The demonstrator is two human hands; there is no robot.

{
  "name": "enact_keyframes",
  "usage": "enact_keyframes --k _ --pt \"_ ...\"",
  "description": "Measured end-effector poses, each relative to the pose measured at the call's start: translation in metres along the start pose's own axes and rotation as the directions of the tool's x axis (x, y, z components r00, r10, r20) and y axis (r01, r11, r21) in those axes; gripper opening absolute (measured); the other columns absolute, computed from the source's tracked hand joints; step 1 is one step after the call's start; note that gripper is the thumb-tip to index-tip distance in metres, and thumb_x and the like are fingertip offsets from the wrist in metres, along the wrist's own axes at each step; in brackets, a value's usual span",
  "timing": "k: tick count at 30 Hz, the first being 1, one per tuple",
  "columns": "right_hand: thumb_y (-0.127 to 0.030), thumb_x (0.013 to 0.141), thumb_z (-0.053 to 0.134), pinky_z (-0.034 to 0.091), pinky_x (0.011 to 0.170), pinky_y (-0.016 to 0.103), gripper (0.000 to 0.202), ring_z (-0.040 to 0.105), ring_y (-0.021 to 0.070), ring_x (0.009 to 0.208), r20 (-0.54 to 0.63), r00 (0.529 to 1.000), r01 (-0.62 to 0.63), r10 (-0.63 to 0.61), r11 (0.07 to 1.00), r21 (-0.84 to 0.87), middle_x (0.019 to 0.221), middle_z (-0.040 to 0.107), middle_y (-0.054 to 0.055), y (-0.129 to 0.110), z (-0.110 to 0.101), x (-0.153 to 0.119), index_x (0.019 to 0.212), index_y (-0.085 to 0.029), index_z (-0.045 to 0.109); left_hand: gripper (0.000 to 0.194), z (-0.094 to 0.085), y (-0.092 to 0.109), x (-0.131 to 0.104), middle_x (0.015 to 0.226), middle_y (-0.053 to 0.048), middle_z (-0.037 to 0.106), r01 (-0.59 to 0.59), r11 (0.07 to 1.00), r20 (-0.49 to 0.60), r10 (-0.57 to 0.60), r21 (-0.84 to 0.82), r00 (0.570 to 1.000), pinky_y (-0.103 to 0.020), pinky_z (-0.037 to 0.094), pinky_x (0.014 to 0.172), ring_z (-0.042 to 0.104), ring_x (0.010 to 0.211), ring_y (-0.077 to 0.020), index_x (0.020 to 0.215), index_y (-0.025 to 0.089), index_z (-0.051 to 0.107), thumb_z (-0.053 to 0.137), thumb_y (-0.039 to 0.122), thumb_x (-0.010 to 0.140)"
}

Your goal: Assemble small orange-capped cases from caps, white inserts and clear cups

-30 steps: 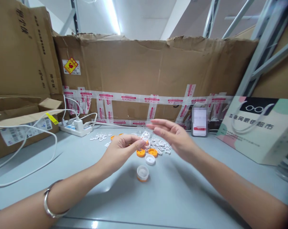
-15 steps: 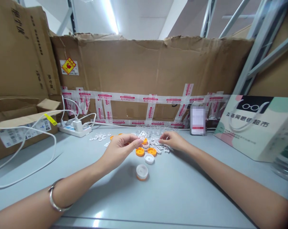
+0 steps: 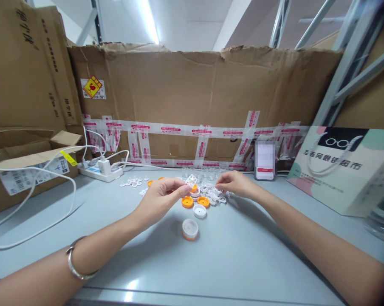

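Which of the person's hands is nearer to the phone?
Right. The right hand is left of the phone, at the pile of white pieces; the left hand is farther left, holding a white piece.

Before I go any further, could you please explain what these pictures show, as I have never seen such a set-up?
There is no machine here, just a person's two bare hands. One camera, worn on the head, looks forward and down at them. The left hand pinches a small white openwork piece. The right hand is at a pile of white pieces; whether it grips one is hard to tell. On the grey table lie orange cups, a white cup and, nearest the person, a round piece with a whitish top and orange base. Farther back are a power strip and a phone.
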State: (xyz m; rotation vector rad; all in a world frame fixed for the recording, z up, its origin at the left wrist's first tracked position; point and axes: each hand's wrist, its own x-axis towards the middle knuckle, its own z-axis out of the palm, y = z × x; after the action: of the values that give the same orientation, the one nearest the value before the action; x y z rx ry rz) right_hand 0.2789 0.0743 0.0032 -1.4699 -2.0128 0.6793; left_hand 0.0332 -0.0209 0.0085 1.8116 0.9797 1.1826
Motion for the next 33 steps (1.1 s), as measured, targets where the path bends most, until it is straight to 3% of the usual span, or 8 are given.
enact_keyframes --k 3,8,12,17,21,26,29,33 --pt "-0.021 0.060 0.068 0.042 0.050 0.025 0.008 0.059 0.0155 0.053 -0.008 1.000 -0.009 0.010 0.999 0.038 0.053 0.064 0.002 0.000 0.001 0.000 0.056 -0.017 0.062 0.025 0.000 0.000 0.000 0.081 -0.004 0.068 0.006 1.000 0.002 -0.006 0.004 1.000 -0.024 0.048 0.073 0.062 0.080 -0.0151 0.083 0.018 0.067 0.055 0.039 0.083" --pt "-0.027 0.068 0.067 0.047 0.058 0.023 0.012 0.063 0.0131 0.063 -0.003 0.999 0.034 -0.035 0.975 0.220 0.065 0.068 0.001 -0.020 0.004 -0.012 0.072 -0.018 0.060 0.024 0.001 0.000 0.000 0.081 -0.003 0.068 0.004 1.000 -0.006 -0.005 -0.016 1.000 -0.023 0.047 0.072 0.062 0.080 -0.0149 0.081 0.017 0.067 0.056 0.039 0.082" --pt "-0.030 0.068 0.071 0.049 0.064 0.023 0.020 0.063 0.0105 0.063 0.033 0.993 0.076 -0.110 0.848 0.525 0.067 0.067 -0.001 -0.045 0.016 -0.029 0.081 -0.017 0.064 0.022 0.002 0.000 -0.001 0.080 -0.003 0.067 -0.029 0.998 0.008 0.030 -0.058 1.000 -0.024 0.047 0.069 0.061 0.077 -0.0142 0.081 0.016 0.065 0.056 0.037 0.083" --pt "-0.032 0.067 0.073 0.050 0.077 0.027 0.022 0.066 0.0134 0.077 0.149 0.977 -0.002 -0.152 0.694 0.720 0.082 0.070 0.002 -0.065 0.029 -0.047 0.084 -0.019 0.069 0.014 0.004 0.000 -0.004 0.090 -0.006 0.067 -0.289 0.957 0.053 0.290 -0.024 0.955 -0.029 0.047 0.079 0.059 0.085 -0.0164 0.083 0.016 0.065 0.056 0.027 0.084" --pt "-0.030 0.070 0.072 0.048 0.079 0.026 0.020 0.064 0.0135 0.083 0.257 0.946 -0.080 -0.195 0.631 0.772 0.086 0.070 0.002 -0.073 0.028 -0.056 0.088 -0.021 0.070 0.015 0.005 0.001 -0.004 0.089 -0.006 0.067 -0.243 0.969 0.054 0.245 -0.050 0.968 -0.028 0.048 0.077 0.060 0.086 -0.0166 0.086 0.016 0.065 0.055 0.027 0.085" --pt "-0.028 0.075 0.068 0.047 0.079 0.027 0.024 0.062 0.0145 0.090 0.331 0.897 -0.069 -0.293 0.648 0.758 0.091 0.069 0.002 -0.074 0.022 -0.058 0.098 -0.023 0.068 0.016 0.004 0.004 -0.004 0.083 -0.005 0.068 -0.133 0.978 0.028 0.139 -0.164 0.990 -0.025 0.050 0.070 0.061 0.076 -0.0140 0.083 0.015 0.066 0.057 0.029 0.083" --pt "-0.030 0.072 0.070 0.047 0.071 0.027 0.031 0.063 0.0156 0.084 0.319 0.905 -0.037 -0.280 0.697 0.716 0.090 0.070 0.003 -0.073 0.022 -0.057 0.102 -0.023 0.067 0.018 0.002 0.005 -0.004 0.078 -0.004 0.068 -0.100 0.974 0.017 0.106 -0.204 0.994 -0.025 0.050 0.070 0.062 0.074 -0.0135 0.081 0.015 0.065 0.057 0.031 0.083" --pt "-0.034 0.070 0.072 0.047 0.064 0.026 0.024 0.064 0.0156 0.077 0.258 0.935 0.014 -0.243 0.753 0.658 0.084 0.071 0.004 -0.071 0.025 -0.056 0.090 -0.021 0.071 0.018 0.000 0.004 -0.003 0.075 -0.002 0.066 -0.079 0.968 0.043 0.092 -0.237 0.995 -0.023 0.049 0.071 0.061 0.075 -0.0120 0.079 0.016 0.064 0.056 0.031 0.084"
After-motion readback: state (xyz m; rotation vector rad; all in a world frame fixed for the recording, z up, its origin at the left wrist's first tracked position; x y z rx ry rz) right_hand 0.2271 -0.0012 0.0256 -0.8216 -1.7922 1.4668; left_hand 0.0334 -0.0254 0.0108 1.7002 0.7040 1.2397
